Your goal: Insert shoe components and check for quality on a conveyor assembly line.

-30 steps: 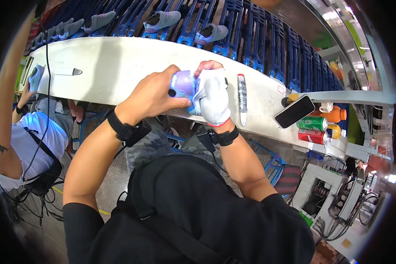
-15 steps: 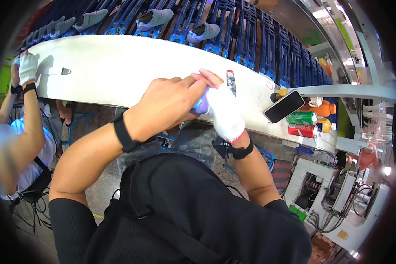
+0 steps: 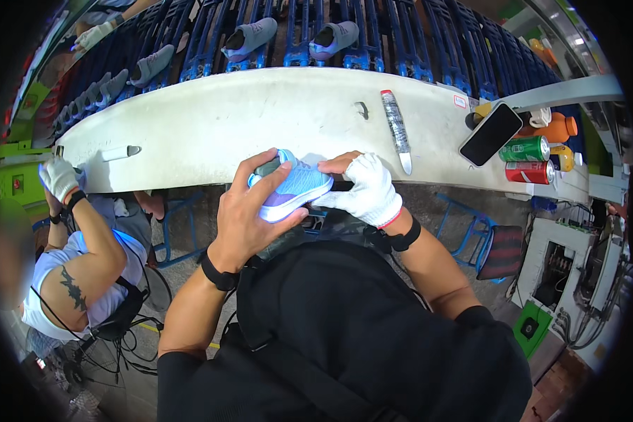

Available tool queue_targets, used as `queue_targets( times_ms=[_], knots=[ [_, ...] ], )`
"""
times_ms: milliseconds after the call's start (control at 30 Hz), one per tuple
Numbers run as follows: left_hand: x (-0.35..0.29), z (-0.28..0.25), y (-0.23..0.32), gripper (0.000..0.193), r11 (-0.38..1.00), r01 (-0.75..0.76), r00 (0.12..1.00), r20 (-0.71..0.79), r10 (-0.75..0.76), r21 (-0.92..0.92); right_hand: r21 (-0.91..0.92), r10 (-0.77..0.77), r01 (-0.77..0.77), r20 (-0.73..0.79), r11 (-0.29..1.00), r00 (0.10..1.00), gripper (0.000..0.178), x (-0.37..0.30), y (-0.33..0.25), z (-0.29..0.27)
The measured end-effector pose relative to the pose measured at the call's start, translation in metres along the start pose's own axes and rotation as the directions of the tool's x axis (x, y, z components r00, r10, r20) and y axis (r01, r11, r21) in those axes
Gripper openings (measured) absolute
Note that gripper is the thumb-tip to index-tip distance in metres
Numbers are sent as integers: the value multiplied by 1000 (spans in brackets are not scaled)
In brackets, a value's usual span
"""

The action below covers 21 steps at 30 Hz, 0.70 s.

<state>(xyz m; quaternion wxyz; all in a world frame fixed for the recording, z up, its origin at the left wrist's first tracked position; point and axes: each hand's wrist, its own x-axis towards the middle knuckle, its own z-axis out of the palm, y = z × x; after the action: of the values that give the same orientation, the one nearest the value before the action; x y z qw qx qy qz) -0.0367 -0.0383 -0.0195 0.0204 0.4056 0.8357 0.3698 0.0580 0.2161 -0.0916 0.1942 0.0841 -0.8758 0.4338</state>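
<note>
A light blue sneaker (image 3: 295, 184) with a white and lilac sole is held above the near edge of the white table (image 3: 211, 126). My bare left hand (image 3: 240, 204) grips its heel end, fingers on top and thumb below at the sole. At the toe end, my right hand (image 3: 364, 186) in a white glove with bare fingertips pinches it between thumb and fingers. A tape-wrapped knife (image 3: 395, 130) with a red end and pale blade lies on the table beyond my right hand. Close by is a small dark scrap or mark (image 3: 361, 110).
A blue slatted conveyor (image 3: 288, 35) carrying grey sneakers (image 3: 334, 39) runs behind the table. To the right are a phone (image 3: 491, 133), drink cans (image 3: 529, 172) and an orange bottle (image 3: 559, 128). A co-worker (image 3: 91, 260) sits at left near another blade tool (image 3: 119, 152).
My hands were close together, largely covering the shoe. Now they are spread to its two ends, and the shoe shows side-on. The view has shifted too.
</note>
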Motion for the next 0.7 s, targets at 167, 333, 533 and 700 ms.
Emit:
queue_targets(
  times_ms=[167,333,533,700],
  knots=[
    [3,3,1,61,999,-25,998,-49,26,27,-77,-76,79,35,994,996,53,4,1,-3],
    [-1,8,9,53,999,-17,996,-85,21,44,-81,-8,16,99,997,995,57,5,-8,-12],
    [-6,4,41,50,972,182,983,53,-176,-149,-133,18,-1,124,991,992,63,-3,-16,-11],
    [-14,6,35,48,953,198,980,73,-186,-230,-123,20,-8,94,992,995,65,-5,-19,-7]
  ],
)
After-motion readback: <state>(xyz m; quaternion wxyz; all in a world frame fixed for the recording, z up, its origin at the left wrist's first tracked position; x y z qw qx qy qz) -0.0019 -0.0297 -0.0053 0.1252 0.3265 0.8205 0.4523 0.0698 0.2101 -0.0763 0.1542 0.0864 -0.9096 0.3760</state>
